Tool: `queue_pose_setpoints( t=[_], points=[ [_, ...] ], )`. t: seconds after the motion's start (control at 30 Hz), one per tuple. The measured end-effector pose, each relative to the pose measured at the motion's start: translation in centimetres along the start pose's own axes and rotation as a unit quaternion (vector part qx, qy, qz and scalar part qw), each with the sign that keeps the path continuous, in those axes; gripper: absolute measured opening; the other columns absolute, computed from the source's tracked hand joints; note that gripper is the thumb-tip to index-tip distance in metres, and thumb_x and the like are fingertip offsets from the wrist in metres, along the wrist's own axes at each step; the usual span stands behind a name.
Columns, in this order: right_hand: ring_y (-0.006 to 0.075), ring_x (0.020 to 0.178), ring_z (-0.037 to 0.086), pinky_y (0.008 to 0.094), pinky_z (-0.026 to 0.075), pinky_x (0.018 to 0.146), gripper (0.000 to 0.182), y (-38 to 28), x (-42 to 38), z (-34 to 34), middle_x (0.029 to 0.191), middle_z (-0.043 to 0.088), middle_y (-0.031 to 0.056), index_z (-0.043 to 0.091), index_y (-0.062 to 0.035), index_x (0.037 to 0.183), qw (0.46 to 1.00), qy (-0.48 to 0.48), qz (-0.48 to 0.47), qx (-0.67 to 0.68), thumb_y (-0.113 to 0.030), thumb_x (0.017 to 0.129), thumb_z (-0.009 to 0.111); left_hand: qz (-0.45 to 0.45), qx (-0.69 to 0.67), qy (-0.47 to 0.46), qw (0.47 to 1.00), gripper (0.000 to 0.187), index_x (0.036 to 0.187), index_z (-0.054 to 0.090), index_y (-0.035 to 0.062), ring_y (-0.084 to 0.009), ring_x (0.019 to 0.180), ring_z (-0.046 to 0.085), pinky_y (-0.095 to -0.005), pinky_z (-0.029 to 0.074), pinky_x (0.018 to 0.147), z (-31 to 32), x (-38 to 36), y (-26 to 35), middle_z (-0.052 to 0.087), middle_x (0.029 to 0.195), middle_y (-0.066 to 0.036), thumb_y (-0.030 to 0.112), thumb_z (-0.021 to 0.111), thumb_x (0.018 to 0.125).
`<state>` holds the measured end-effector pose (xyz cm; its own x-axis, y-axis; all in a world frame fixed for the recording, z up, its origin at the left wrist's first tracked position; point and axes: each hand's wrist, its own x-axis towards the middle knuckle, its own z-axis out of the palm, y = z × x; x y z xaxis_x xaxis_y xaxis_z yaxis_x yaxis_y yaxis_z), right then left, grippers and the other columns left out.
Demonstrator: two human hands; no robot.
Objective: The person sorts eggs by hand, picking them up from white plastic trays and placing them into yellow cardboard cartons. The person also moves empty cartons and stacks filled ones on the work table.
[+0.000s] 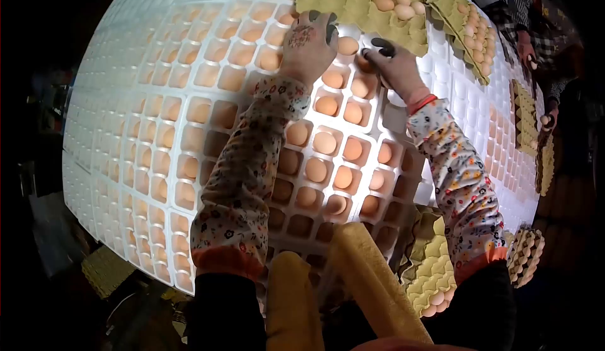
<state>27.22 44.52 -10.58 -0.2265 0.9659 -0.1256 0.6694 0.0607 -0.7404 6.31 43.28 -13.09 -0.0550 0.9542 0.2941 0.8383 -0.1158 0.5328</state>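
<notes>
Left hand (307, 45) | fingers on egg (347, 46) (grip unclear) | right hand (394, 64) hides another, grip untellable

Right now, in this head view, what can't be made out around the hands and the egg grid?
- Left hand: its palm faces down, hiding whether it grips anything.
- Right hand: its fingertips cover an egg, so the grip is unclear.
- White grid tray: the sleeves hide several cells, and glare washes out the far-left ones.
- Another person: cut by the right edge and dark.
</notes>
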Motion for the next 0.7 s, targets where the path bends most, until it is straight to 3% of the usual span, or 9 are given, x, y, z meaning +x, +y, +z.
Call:
queue_pose_setpoints(
  t=[0.07,0.1,0.17,0.2,0.3,0.37,0.43,0.5,0.7],
  points=[
    [0.0191,0.094,0.063,0.0329,0.054,0.081,0.031,3.9,0.0,-2.9,0.101,0.064,0.0076,0.061,-0.0009,0.114,0.912,-0.037,0.083,0.401,-0.023,0.093,0.056,0.032,0.169,0.017,0.985,0.042,0.121,0.058,0.0086,-0.0335,0.118,0.049,-0.0496,0.04,0.097,3.4,0.0,-0.7,0.055,0.126,-0.014,0.037,0.054,0.091],
    [0.0162,0.094,0.063,0.0309,0.054,0.081,0.03,2.6,-1.3,-4.3,0.103,0.063,0.0074,0.059,0.0004,0.117,0.852,-0.005,0.178,0.493,-0.019,0.095,0.052,0.03,0.162,0.008,0.986,0.042,0.122,0.057,0.0086,-0.0335,0.119,0.047,-0.0502,0.038,0.097,4.1,-0.2,-0.5,0.054,0.127,-0.013,0.037,0.053,0.091],
    [0.0158,0.092,0.063,0.0301,0.053,0.082,0.029,5.5,-2.7,-5.1,0.104,0.065,0.0083,0.061,0.0006,0.116,0.954,0.021,-0.004,0.298,-0.017,0.094,0.053,0.037,0.158,-0.003,0.987,0.043,0.123,0.056,0.0084,-0.0336,0.122,0.044,-0.0515,0.036,0.098,3.7,0.1,-0.3,0.052,0.129,-0.012,0.037,0.052,0.091],
    [0.0147,0.092,0.063,0.0291,0.052,0.084,0.026,5.8,-2.4,-4.6,0.102,0.067,0.0077,0.063,0.0001,0.113,0.94,0.064,0.059,0.33,-0.014,0.092,0.057,0.041,0.173,0.001,0.984,0.045,0.124,0.055,0.0072,-0.0335,0.119,0.046,-0.0504,0.037,0.097,3.7,0.0,-0.3,0.053,0.127,-0.013,0.038,0.053,0.091],
    [0.0111,0.077,0.06,0.0231,0.049,0.072,0.022,5.3,-3.9,-2.2,0.086,0.067,0.0022,0.069,-0.0006,0.105,0.997,0.055,0.015,0.047,-0.014,0.089,0.063,0.041,0.184,-0.05,0.981,0.046,0.127,0.053,0.007,-0.0342,0.119,0.048,-0.0496,0.037,0.098,3.2,0.3,-0.1,0.052,0.129,-0.013,0.036,0.053,0.091],
    [0.0118,0.084,0.061,0.0244,0.049,0.08,0.022,4.1,-5.3,-3.8,0.095,0.07,0.0036,0.069,-0.0007,0.109,0.948,0.077,0.109,0.289,-0.012,0.092,0.061,0.031,0.065,-0.033,0.997,0.044,0.124,0.052,0.0056,-0.0351,0.111,0.053,-0.0479,0.04,0.097,3.7,-0.9,-0.6,0.056,0.119,-0.016,0.031,0.056,0.088],
    [0.0117,0.091,0.062,0.0244,0.049,0.084,0.024,4.6,-8.7,-5.8,0.104,0.069,0.0055,0.066,0.0011,0.114,0.928,0.115,0.016,0.355,-0.008,0.093,0.058,0.001,-0.085,-0.004,0.996,0.041,0.123,0.053,0.0044,-0.0376,0.105,0.055,-0.047,0.043,0.094,0.0,-5.0,2.4,0.058,0.115,-0.019,0.024,0.058,0.088],
    [0.0136,0.103,0.062,0.0258,0.048,0.093,0.031,2.4,-16.4,-9.3,0.114,0.066,0.007,0.059,0.004,0.123,0.93,0.085,0.003,0.357,-0.006,0.094,0.058,0.069,-0.136,0.062,0.986,0.032,0.117,0.057,0.0034,-0.0394,0.102,0.056,-0.0466,0.046,0.091,-2.2,-11.3,5.2,0.06,0.111,-0.019,0.016,0.059,0.087],
    [0.0115,0.099,0.063,0.0239,0.049,0.088,0.03,2.7,-45.5,-19.4,0.11,0.067,0.006,0.06,0.0027,0.122,0.937,0.148,0.134,0.286,-0.01,0.094,0.059,0.096,-0.269,-0.053,0.957,0.028,0.112,0.063,0.004,-0.0342,0.102,0.057,-0.0431,0.045,0.092,-6.2,-30.9,18.4,0.063,0.109,-0.015,0.009,0.064,0.084]
  ],
)
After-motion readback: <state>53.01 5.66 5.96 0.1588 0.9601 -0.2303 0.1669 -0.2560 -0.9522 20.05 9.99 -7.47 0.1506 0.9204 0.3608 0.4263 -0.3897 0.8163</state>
